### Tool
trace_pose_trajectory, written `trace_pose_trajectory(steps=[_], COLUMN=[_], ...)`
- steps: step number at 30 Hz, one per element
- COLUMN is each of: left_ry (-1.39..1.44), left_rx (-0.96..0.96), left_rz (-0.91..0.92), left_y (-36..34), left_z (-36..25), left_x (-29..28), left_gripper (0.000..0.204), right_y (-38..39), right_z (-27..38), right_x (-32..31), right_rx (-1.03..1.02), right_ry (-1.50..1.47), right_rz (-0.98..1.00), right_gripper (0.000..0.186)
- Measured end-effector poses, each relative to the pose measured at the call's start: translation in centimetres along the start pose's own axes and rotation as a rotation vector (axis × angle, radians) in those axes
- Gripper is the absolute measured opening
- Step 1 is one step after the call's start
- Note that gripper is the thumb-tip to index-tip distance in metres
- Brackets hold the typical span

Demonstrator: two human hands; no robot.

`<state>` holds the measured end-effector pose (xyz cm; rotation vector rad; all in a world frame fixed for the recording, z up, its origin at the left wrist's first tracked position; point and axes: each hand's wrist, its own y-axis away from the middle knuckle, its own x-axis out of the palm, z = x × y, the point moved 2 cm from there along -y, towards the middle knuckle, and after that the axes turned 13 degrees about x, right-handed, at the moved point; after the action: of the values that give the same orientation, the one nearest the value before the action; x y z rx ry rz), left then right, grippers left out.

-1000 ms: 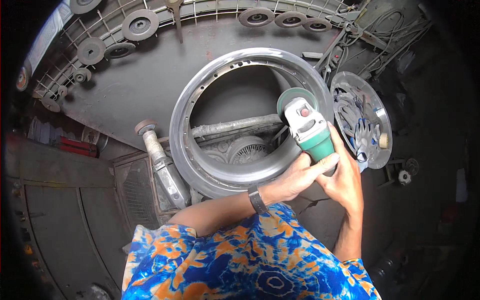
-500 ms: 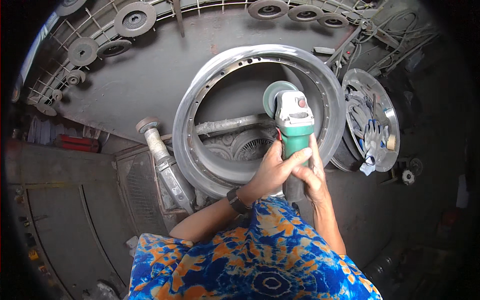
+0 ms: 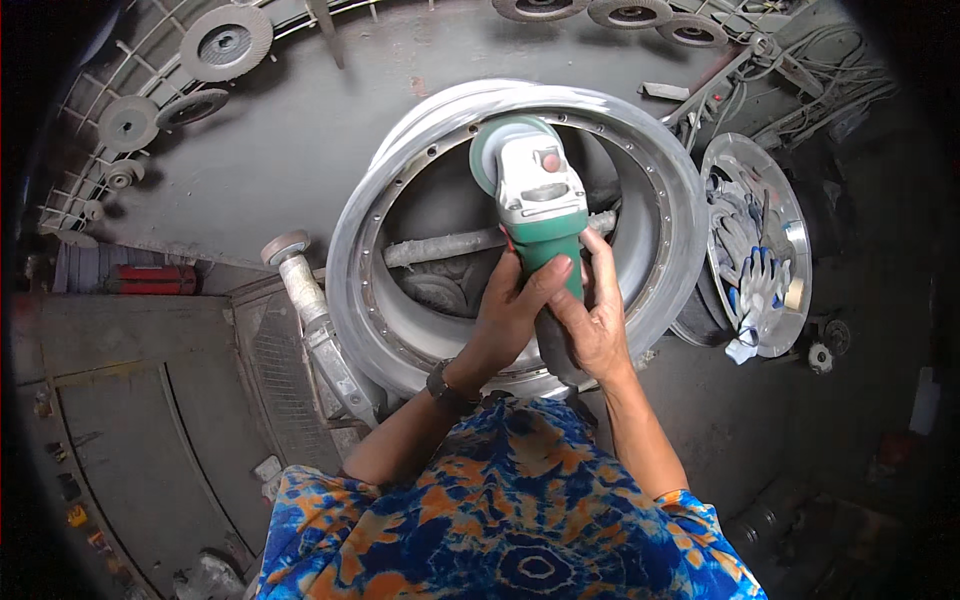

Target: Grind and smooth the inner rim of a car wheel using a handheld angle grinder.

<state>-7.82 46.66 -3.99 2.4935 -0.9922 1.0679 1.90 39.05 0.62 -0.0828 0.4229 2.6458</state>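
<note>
Both my hands are wrapped round a green and grey angle grinder (image 3: 545, 205) with a pale green disc (image 3: 490, 150). My left hand (image 3: 515, 305) grips its body from the left, with a watch on the wrist. From the right, my right hand (image 3: 598, 325) closes on the lower body, and the two thumbs lie close together on top. Below the tool is a large bare-metal wheel rim (image 3: 352, 240) with small holes round its inner flange. The disc overlaps the rim's far inner edge; whether it touches cannot be told.
Left of the rim stands a second grinding tool (image 3: 322, 335) with a round head. To the right, a metal dish (image 3: 795, 325) holds grey work gloves (image 3: 758, 285). Flap discs (image 3: 228, 45) hang on a wire rack at the back. Cables (image 3: 800, 65) coil at the far right.
The grinder, in both hands, has moved left and away from me, from the rim's right inner side to its far edge. The view has shifted slightly.
</note>
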Motion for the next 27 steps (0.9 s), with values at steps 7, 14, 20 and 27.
trace_pose_trajectory(steps=[7, 14, 20, 27], left_ry=[-0.035, -0.109, -0.063, -0.051], left_rx=[0.091, 0.047, -0.018, 0.027], left_rz=[-0.066, -0.026, 0.134, 0.051], left_y=[0.0, -1.2, -3.3, -2.0], left_z=[1.4, 1.5, 1.5, 0.7], left_x=[-0.9, 0.3, 2.6, 1.7], left_gripper=[0.052, 0.053, 0.042, 0.044], right_y=[-1.0, -1.1, 0.0, -0.3], right_z=[0.4, 0.2, -1.7, -1.3], right_x=[-0.7, -1.7, -2.9, -2.5], right_rx=[-0.011, 0.002, -0.02, -0.081], right_ry=[0.089, 0.021, 0.012, 0.168], right_rz=[0.049, 0.01, -0.223, -0.162], right_gripper=[0.073, 0.072, 0.07, 0.074])
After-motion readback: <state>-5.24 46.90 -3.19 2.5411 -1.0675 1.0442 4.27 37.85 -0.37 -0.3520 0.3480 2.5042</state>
